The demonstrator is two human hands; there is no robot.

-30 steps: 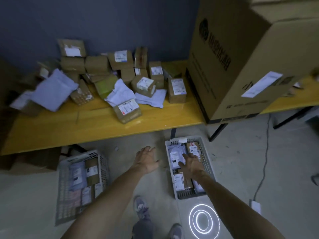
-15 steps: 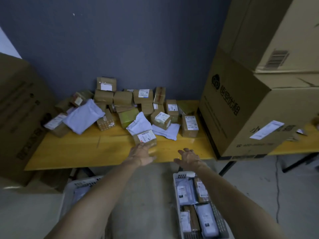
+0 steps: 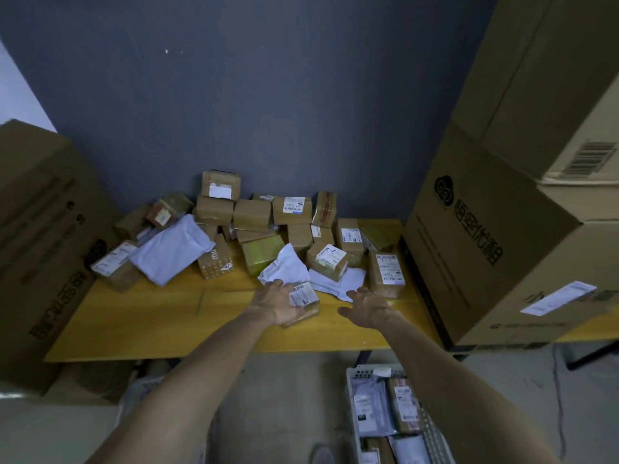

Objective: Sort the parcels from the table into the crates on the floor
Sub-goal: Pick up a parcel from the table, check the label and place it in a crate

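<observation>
A small brown parcel with a white label (image 3: 304,297) lies at the front of the pile on the yellow table (image 3: 150,323). My left hand (image 3: 276,304) is closed around its left side. My right hand (image 3: 366,306) hovers open just to the right, fingers spread, beside a white mailer (image 3: 338,284). Behind them is a heap of brown boxes (image 3: 253,214) and another white mailer (image 3: 172,249). On the floor at the lower right stands a white crate (image 3: 351,390) holding several parcels.
Big cardboard cartons (image 3: 502,262) are stacked on the table's right end, and another large carton (image 3: 33,246) stands at the left. My shoe (image 3: 321,455) shows on the grey floor. A second crate's rim (image 3: 134,388) peeks out under the table behind my left arm.
Both hands rose from the floor crate to the table. My left hand reached the small labelled parcel and closed on it; my right hand came up beside it.
</observation>
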